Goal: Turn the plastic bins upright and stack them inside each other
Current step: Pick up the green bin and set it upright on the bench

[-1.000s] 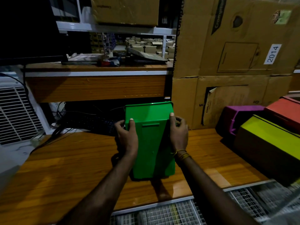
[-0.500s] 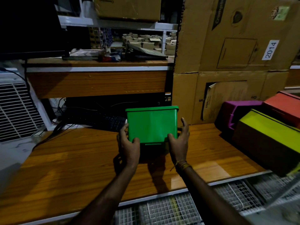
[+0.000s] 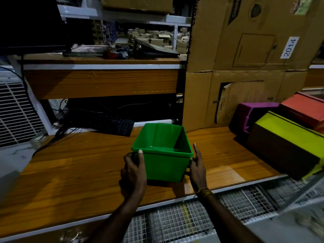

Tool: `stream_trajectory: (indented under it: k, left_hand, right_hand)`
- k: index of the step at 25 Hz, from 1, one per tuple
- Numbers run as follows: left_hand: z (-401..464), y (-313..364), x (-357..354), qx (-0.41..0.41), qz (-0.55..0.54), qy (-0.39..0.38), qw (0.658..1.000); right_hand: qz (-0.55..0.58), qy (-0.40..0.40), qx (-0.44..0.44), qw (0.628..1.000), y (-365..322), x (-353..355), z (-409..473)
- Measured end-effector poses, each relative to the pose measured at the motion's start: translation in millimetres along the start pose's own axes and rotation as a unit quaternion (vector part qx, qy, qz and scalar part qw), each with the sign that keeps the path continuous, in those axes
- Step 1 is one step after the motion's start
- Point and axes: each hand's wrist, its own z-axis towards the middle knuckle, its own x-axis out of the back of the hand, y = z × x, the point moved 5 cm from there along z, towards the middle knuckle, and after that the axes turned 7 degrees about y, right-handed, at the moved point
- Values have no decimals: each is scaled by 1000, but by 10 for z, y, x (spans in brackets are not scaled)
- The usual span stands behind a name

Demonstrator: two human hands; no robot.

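The yellow bin (image 3: 291, 137) and red bin (image 3: 305, 109) are cut off at the right edge. The upright green bin (image 3: 163, 155) is gripped by the left hand (image 3: 134, 170) and right hand (image 3: 197, 165) near the wooden table (image 3: 78, 172) front edge; bare wood is seen leftward.

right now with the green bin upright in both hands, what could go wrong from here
The green bin sits near the table's front edge; a careless push from the left hand or right hand could tip it off. The yellow bin overhangs that edge and may slide when grabbed. The dim light hides rims.
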Motion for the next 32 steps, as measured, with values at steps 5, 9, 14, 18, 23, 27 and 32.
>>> stream_trajectory:
  k: [5, 9, 14, 18, 23, 27, 32]
  left_hand:
    - [7, -164, -65, 52, 15, -8, 998]
    - [128, -430, -129, 97, 7, -15, 995]
    - [21, -548, -175, 48, 100, -19, 994]
    - [-319, -269, -117, -123, 152, -6, 981]
    - [-565, -126, -88, -348, 199, -55, 915]
    - [-442, -195, 60, -367, 211, -38, 905]
    - [-251, -308, 304, -337, 250, -1, 908]
  right_hand:
    - [-57, -43, 28, 997, 148, -6, -56]
    - [-157, -74, 106, 979, 231, -9, -92]
    - [-263, -102, 157, 946, 142, -167, -127]
    - [-310, -141, 208, 917, 85, -397, -131]
    - [-355, -186, 245, 883, 42, -620, -56]
    - [-425, -192, 273, 841, -78, -661, 71]
    - [-473, -210, 294, 803, -188, -822, 76]
